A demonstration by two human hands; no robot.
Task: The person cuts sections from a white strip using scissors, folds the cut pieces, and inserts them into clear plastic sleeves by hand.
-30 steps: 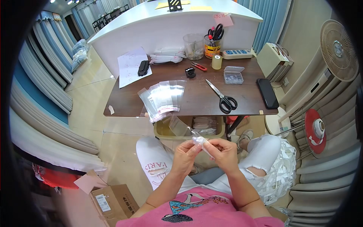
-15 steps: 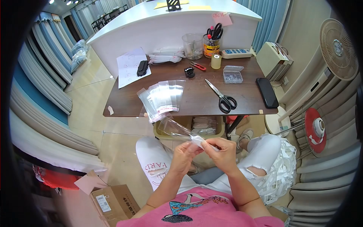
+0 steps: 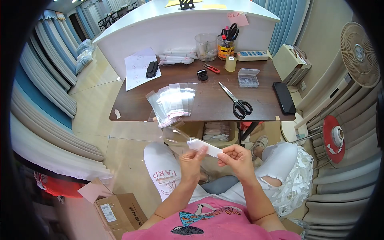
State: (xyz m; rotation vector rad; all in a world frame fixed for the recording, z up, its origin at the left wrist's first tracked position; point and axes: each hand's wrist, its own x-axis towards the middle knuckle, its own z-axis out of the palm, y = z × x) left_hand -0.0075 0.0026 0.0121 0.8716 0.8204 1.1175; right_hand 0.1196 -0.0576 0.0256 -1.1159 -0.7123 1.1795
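White strip (image 3: 206,148) is pinched in narrow grips by left hand (image 3: 191,165) and right hand (image 3: 239,160), below worktop's (image 3: 208,110) near edge; lining-up with clear plastic (image 3: 177,133) seems in hand, steady hold called for.

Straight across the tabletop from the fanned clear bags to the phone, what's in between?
The black-handled scissors lie between the bags and the phone, as the head view shows.

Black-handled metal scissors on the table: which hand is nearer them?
Right: the right hand is nearly straight below the scissors in the picture; the left hand is also below, but farther left.
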